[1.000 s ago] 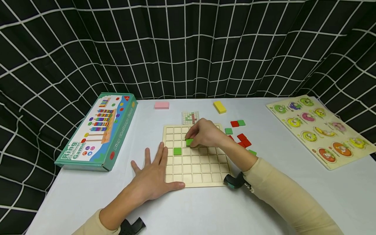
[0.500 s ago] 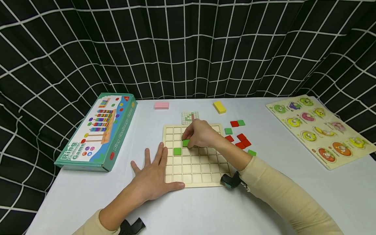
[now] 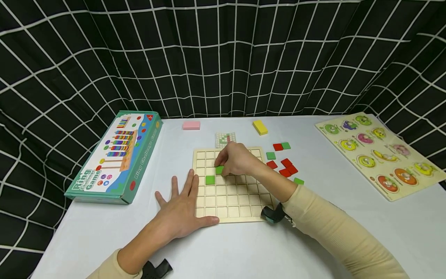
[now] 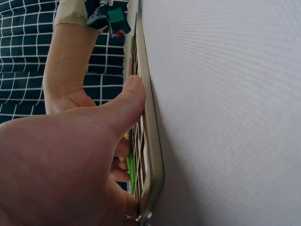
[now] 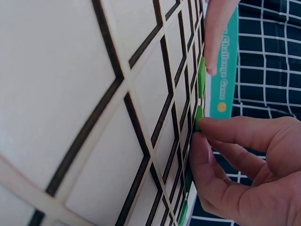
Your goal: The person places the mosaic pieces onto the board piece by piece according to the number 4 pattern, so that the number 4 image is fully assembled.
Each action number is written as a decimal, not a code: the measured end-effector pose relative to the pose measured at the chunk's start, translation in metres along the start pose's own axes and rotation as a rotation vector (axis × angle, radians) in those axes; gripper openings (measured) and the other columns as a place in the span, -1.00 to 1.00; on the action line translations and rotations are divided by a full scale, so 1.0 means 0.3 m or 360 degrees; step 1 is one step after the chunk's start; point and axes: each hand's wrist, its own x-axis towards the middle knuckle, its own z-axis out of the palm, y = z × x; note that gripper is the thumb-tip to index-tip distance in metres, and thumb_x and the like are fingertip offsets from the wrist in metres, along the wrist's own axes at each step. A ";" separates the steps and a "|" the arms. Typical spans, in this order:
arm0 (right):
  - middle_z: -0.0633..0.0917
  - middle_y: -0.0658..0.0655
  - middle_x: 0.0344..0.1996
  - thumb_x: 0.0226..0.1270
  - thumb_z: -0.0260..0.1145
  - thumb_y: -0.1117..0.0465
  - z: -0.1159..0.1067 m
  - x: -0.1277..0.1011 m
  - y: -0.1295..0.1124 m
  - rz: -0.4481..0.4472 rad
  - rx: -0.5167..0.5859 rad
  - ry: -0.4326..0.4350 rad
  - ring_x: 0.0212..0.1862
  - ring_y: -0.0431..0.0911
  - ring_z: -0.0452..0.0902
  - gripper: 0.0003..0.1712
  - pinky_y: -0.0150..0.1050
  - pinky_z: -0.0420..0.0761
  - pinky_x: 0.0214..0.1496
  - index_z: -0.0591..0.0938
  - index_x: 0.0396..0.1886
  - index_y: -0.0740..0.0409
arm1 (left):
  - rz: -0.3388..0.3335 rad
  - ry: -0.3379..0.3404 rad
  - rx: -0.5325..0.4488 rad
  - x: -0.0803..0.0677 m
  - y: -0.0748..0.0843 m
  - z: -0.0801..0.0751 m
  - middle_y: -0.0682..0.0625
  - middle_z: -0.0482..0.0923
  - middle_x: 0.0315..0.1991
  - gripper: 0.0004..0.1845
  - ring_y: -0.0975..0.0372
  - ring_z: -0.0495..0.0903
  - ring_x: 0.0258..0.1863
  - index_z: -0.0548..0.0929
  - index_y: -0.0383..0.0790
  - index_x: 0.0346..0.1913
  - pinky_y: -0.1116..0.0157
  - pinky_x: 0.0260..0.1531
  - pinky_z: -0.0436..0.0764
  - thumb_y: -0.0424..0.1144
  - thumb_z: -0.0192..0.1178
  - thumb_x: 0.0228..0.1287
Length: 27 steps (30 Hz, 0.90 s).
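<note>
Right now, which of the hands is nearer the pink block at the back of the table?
Right. The right hand is over the far part of the board, closer to the pink block; the left hand lies flat at the board's near left corner.

I see a white table (image 3: 244, 248). A wooden grid board (image 3: 240, 201) lies on it near the middle. At the left lies a green game box (image 3: 116, 157), at the right a fruit puzzle (image 3: 381, 155). Toward the back lie a pink block (image 3: 191, 125), a yellow block (image 3: 260, 127) and a small pattern card (image 3: 225, 138). Just right of the board, loose red tiles (image 3: 288, 167) and green tiles (image 3: 271, 155) lie scattered on the table.
</note>
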 end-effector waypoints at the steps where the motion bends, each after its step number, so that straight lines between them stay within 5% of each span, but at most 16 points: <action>1: 0.81 0.05 -0.30 -0.05 0.56 0.52 0.000 0.000 0.000 -0.0001 -0.0004 0.0002 -0.19 -0.11 0.63 -0.66 -0.29 0.64 -0.09 0.86 -0.26 0.12 | 0.0001 -0.0002 0.0002 0.000 0.000 0.000 -0.06 -0.37 0.74 0.43 -0.43 -0.25 0.61 -0.12 -0.24 0.70 -0.74 0.13 -0.14 0.62 0.25 0.04; 17: 0.79 0.08 -0.26 0.12 0.52 0.43 -0.058 -0.038 0.040 -0.0038 0.0140 -0.0007 -0.20 -0.10 0.63 -0.75 -0.29 0.61 -0.14 0.83 -0.18 0.15 | 0.0008 0.0007 0.0012 0.003 -0.003 0.004 -0.08 -0.38 0.73 0.43 -0.43 -0.26 0.61 -0.12 -0.25 0.70 -0.74 0.12 -0.13 0.62 0.26 0.04; 27: 0.78 0.20 -0.14 0.27 0.43 0.38 -0.159 -0.084 0.135 -0.0051 0.0221 0.0142 -0.12 0.02 0.61 -0.74 -0.23 0.61 -0.14 0.82 -0.04 0.19 | -0.0003 0.0008 0.0003 0.002 0.001 0.002 -0.08 -0.35 0.74 0.43 -0.43 -0.25 0.61 -0.12 -0.23 0.70 -0.74 0.14 -0.16 0.62 0.26 0.03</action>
